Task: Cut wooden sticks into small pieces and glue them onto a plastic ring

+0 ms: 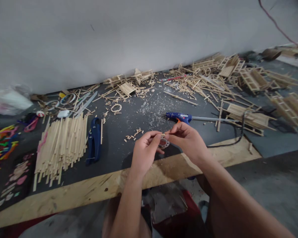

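Note:
Close to the table's front edge, my left hand [145, 150] and my right hand [187, 138] meet over a small ring-shaped piece [164, 142]. My left thumb and fingers pinch its left and upper side. Fingertips of my right hand close on its upper right, where a tiny pale bit of wood seems to sit; its exact shape is hidden. Just beyond my right hand lies a blue glue gun [176, 116] with an orange trigger and a clear glue stick out of its back. Short cut wood pieces [134, 135] are scattered left of my hands.
A blue cutter [93, 140] lies beside a stack of thin wooden sticks [63, 145]. Left are a patterned phone case [16, 180] and colourful fuzzy strips [2, 145]. A small stick ring [116, 108] lies farther back. Small wooden chair-like models [248, 115] and a black cord [242, 125] occupy the right.

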Action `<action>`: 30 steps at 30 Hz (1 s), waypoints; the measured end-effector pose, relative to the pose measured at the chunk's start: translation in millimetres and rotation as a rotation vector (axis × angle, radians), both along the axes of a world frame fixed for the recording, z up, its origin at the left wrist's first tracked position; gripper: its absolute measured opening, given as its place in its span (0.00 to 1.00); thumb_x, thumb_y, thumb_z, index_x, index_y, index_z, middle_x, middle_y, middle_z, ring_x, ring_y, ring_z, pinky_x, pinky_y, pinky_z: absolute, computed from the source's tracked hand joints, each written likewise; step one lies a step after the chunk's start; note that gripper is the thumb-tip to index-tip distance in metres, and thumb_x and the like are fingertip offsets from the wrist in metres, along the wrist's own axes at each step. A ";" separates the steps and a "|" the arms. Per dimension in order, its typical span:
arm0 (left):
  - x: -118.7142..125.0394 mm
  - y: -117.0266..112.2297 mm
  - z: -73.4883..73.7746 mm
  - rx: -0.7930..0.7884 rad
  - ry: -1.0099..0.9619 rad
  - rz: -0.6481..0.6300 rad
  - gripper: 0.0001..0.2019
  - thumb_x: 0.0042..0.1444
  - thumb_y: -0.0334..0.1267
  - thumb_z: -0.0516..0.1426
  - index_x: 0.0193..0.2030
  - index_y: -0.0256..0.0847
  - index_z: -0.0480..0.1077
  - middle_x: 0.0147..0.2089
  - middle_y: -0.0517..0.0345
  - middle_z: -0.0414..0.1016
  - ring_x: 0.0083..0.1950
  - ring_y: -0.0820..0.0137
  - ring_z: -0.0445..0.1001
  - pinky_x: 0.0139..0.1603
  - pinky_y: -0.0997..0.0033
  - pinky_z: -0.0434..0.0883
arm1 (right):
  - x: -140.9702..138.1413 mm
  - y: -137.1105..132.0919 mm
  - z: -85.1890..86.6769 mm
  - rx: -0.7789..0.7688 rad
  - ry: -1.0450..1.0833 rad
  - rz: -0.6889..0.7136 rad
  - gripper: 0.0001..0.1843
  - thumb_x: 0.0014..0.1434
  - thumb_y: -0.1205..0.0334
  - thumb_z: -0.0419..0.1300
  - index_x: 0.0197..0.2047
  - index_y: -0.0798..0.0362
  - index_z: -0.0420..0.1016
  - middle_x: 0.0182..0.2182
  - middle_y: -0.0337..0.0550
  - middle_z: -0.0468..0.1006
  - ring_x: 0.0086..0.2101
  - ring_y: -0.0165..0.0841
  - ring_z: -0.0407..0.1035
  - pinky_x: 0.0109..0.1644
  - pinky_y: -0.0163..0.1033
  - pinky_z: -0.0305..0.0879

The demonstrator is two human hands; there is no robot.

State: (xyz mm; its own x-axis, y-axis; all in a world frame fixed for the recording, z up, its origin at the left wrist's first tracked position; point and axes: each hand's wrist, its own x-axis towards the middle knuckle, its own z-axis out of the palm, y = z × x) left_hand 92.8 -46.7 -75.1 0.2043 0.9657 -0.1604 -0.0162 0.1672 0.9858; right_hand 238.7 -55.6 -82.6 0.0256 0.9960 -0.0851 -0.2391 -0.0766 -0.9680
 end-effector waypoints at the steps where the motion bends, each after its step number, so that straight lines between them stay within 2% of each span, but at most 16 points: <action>1: 0.1 -0.1 0.3 -0.002 0.006 0.001 0.12 0.52 0.44 0.57 0.38 0.38 0.72 0.29 0.56 0.74 0.33 0.68 0.74 0.24 0.72 0.75 | 0.3 0.1 0.0 -0.001 -0.008 0.002 0.14 0.45 0.59 0.66 0.29 0.51 0.63 0.29 0.38 0.76 0.30 0.29 0.69 0.37 0.37 0.65; 10: 1.4 0.8 2.0 -0.014 0.006 0.008 0.12 0.51 0.44 0.57 0.38 0.38 0.72 0.30 0.55 0.74 0.32 0.67 0.75 0.24 0.72 0.75 | 3.0 2.5 1.6 0.042 -0.155 -0.013 0.13 0.48 0.57 0.64 0.35 0.51 0.67 0.28 0.38 0.75 0.30 0.30 0.69 0.35 0.36 0.63; 30: 2.8 0.7 -2.3 0.018 -0.011 -0.002 0.10 0.53 0.43 0.57 0.38 0.39 0.72 0.29 0.57 0.73 0.31 0.69 0.74 0.23 0.73 0.75 | 6.6 2.9 1.8 0.058 -0.233 0.019 0.12 0.51 0.60 0.61 0.39 0.51 0.65 0.28 0.36 0.75 0.28 0.28 0.68 0.33 0.35 0.62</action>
